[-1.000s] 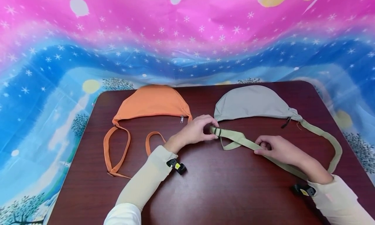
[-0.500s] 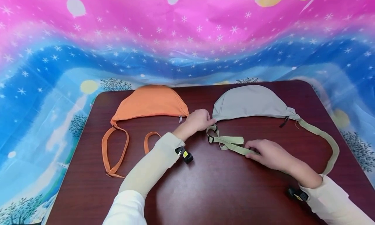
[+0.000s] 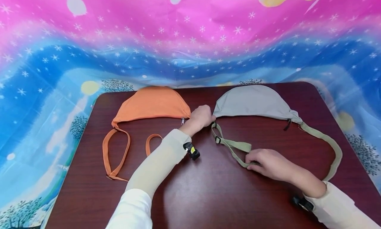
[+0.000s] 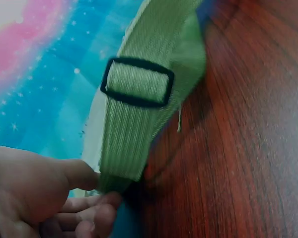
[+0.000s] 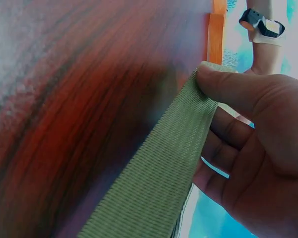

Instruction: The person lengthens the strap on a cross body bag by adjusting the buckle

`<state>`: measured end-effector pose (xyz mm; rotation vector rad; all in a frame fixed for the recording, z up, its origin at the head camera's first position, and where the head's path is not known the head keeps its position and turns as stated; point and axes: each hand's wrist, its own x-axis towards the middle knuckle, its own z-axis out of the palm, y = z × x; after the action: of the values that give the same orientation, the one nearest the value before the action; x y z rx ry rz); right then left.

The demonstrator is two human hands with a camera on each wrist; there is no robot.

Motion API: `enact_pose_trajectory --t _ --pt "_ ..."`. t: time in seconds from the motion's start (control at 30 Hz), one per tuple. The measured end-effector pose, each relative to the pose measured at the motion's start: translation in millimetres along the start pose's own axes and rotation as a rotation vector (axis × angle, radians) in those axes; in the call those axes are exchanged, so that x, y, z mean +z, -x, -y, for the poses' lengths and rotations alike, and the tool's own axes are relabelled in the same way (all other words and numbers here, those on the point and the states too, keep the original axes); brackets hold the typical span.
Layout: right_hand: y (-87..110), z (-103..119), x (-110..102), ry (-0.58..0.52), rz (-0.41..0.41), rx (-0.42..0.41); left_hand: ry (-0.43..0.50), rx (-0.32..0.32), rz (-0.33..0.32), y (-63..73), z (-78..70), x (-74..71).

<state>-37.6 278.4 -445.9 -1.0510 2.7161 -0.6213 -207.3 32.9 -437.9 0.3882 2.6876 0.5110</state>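
Observation:
A grey waist bag (image 3: 253, 101) lies at the back right of the table, its curved side away from me. My left hand (image 3: 202, 116) pinches its left corner, where the green strap (image 3: 238, 145) joins. In the left wrist view, thumb and fingertips meet at the strap's end, below a black slider buckle (image 4: 137, 82). Lower right, my right hand (image 3: 268, 162) pinches the same strap between thumb and fingers; the right wrist view shows the webbing (image 5: 154, 163) running out flat from under the thumb. Between the hands the strap forms a loop with another slider (image 3: 218, 140).
An orange waist bag (image 3: 153, 103) lies at the back left, its strap (image 3: 107, 153) looped toward me and partly hidden by my left arm. The green strap's other length (image 3: 334, 146) curves down the right side of the dark wooden table (image 3: 208, 196). A printed cloth (image 3: 178, 40) hangs behind.
My left hand has moved from the strap's slider up to the grey bag's left corner. My right hand has shifted left and toward me, still pinching the strap, which now bends into a loop.

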Motion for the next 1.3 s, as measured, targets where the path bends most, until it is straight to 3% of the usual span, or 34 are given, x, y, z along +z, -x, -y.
enact_pose_trajectory --t 0.2,0.4,0.53,0.63,0.77,0.87,1.03,1.17,1.3 --pt "4.7 2.8 0.2 -0.05 0.059 -0.046 0.028 -0.01 -0.066 -8.5 7.1 -1.0" --pt "12.8 2.6 -3.1 -0.151 0.181 -0.104 0.041 -0.008 -0.096 -14.1 13.6 -3.7" --pt "19.3 -1.8 -9.8 -0.19 0.255 -0.022 0.051 0.008 -0.106 -15.5 16.1 -6.0" --pt "19.0 -2.6 -12.4 -0.137 0.272 0.062 0.064 0.007 -0.1 -16.2 16.9 -6.4" --pt "9.9 4.0 -7.9 -0.055 0.22 0.161 0.067 -0.004 -0.088 -17.6 17.4 -5.5" --pt "-1.7 11.6 0.3 0.019 0.103 0.205 0.073 -0.009 -0.088 -17.9 17.6 -5.4" --pt "-26.1 21.2 14.8 0.13 -0.087 0.21 0.107 -0.014 -0.087 -16.5 16.0 -6.7" --pt "-40.5 25.1 22.9 0.152 -0.147 0.142 0.132 -0.015 -0.075 -16.0 13.7 -7.1" --pt "-45.4 26.9 27.9 0.13 -0.118 -0.043 0.141 -0.01 -0.08 -17.3 12.6 -7.1"
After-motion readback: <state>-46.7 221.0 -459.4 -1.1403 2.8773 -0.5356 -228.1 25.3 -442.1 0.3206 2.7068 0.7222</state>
